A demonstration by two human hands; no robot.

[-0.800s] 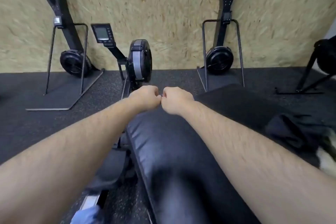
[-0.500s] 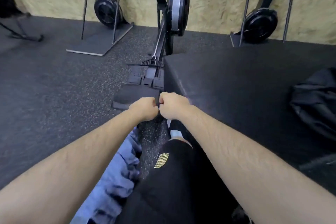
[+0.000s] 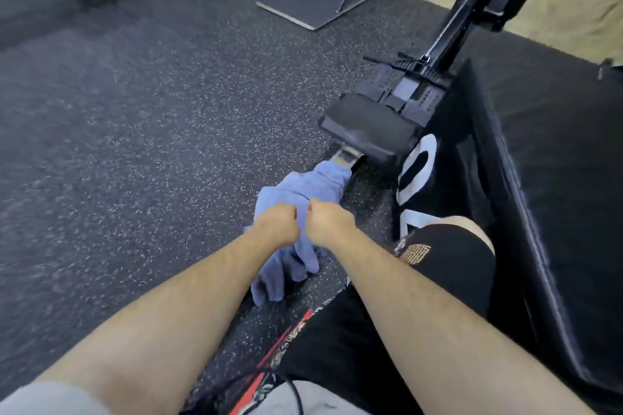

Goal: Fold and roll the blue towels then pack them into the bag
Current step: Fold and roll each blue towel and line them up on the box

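**Q:** What differs from half a second ago?
**A:** Your view drops and swings left. The wall and the upright machines slide off the top. The blue towels, only a strip at the bottom edge before, now sit mid-frame. Your arms keep the same pose throughout.

**Q:** Hands?
**A:** Your left hand and right hand are both curled into fists, knuckles nearly touching, with no cloth seen in either. They overlap the heap. Whether they rest on it or hang above it, I cannot tell.

**Q:** Towel position?
**A:** They are a crumpled heap on the rubber floor. The far end reaches the rail under the rowing machine seat, near the black padded box on your right.

**Q:** Meaning for the task?
**A:** Judgement: nothing is folded or rolled yet, and you are only now lined up on the heap. The bag is out of view; the dark bundle seen earlier on the box may be it. The next move calls for opening your fists and drawing one towel free to lay it flat.
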